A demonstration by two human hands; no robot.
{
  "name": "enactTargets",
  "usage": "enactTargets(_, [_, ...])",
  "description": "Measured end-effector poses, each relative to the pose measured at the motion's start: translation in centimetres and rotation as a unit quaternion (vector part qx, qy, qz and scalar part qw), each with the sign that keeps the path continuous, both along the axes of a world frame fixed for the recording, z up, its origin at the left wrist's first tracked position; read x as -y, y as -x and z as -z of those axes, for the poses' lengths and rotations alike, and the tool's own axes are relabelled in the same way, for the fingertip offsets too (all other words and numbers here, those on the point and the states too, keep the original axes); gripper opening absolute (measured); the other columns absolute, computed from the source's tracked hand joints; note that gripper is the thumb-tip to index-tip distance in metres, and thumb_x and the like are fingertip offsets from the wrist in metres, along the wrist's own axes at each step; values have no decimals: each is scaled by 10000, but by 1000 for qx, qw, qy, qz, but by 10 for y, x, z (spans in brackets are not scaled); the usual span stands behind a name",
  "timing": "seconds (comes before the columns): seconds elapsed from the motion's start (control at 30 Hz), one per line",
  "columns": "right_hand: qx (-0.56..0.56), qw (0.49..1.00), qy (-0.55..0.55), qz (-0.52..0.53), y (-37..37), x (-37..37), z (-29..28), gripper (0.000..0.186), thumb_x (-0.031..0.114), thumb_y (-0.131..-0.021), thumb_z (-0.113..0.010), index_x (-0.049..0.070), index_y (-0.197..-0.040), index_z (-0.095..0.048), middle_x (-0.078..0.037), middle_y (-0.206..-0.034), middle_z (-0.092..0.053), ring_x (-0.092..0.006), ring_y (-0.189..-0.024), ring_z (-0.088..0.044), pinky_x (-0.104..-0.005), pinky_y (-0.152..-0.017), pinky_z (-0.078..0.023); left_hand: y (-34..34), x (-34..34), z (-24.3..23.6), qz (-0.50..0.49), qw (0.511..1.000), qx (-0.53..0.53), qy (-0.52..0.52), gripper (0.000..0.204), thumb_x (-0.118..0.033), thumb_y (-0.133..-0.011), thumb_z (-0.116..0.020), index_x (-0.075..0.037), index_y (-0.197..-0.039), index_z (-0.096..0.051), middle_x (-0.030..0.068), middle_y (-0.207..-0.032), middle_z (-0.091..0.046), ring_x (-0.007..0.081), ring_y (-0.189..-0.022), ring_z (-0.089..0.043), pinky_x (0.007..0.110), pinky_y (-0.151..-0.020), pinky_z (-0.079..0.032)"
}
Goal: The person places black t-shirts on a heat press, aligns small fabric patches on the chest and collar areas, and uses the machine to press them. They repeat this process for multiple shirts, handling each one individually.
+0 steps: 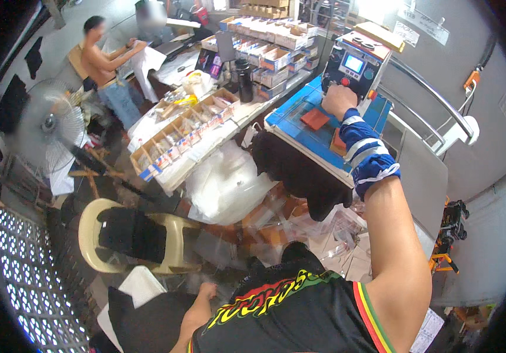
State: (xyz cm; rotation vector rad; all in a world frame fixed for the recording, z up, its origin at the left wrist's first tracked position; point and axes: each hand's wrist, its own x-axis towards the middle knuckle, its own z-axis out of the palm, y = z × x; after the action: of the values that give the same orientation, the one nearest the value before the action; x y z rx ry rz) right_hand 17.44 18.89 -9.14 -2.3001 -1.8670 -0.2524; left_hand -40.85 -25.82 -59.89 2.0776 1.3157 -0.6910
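My right arm, in a blue and white sleeve (pixel 363 147), stretches out to a machine with a control panel (pixel 352 66). At the panel's lower left, just beside a red button (pixel 345 82), my right hand (pixel 340 101) is closed with its fingers curled. What it grips, if anything, is hidden. Beneath the hand lies the machine's blue work surface (pixel 291 115), bearing a reddish-brown flat block (pixel 314 119). A second such block (pixel 339 143) is partly covered by my sleeve. My left hand (pixel 207 290) hangs low beside my body, its fingers too small to make out.
A long table holds a divided box of small packets (pixel 185 132), a black bottle (pixel 244 81) and stacked trays (pixel 273 59). Clear plastic bags (pixel 229 182) hang below. A cream chair (pixel 97 235) and a fan (pixel 50 122) stand left. Another person (pixel 103 65) works at the back left.
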Motion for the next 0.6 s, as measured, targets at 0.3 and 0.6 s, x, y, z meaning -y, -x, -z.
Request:
enactTargets(0.3, [-57,997,46,16,-6,-11,-4,367,223,-813,-647,45,-1104,-783,-219,-1157,-742,-362,-1065,-737,-488,-900,-589,-86,-141,-26,32,999,-1,-39,299,-220,-819,-649,-2,-1002,-743,234,-1011,-738,410,-966,-718,480,-835,-569])
enactTargets(0.6, [-67,997,-43,-16,-12,-6,15,258,165,-831,-651,60,-1017,-797,-179,-1055,-769,-340,-984,-755,-462,-851,-600,-389,-277,-479,120,706,639,-283,209,5,-859,-704,-15,-1066,-688,169,-952,-677,364,-885,-661,438,-793,-532])
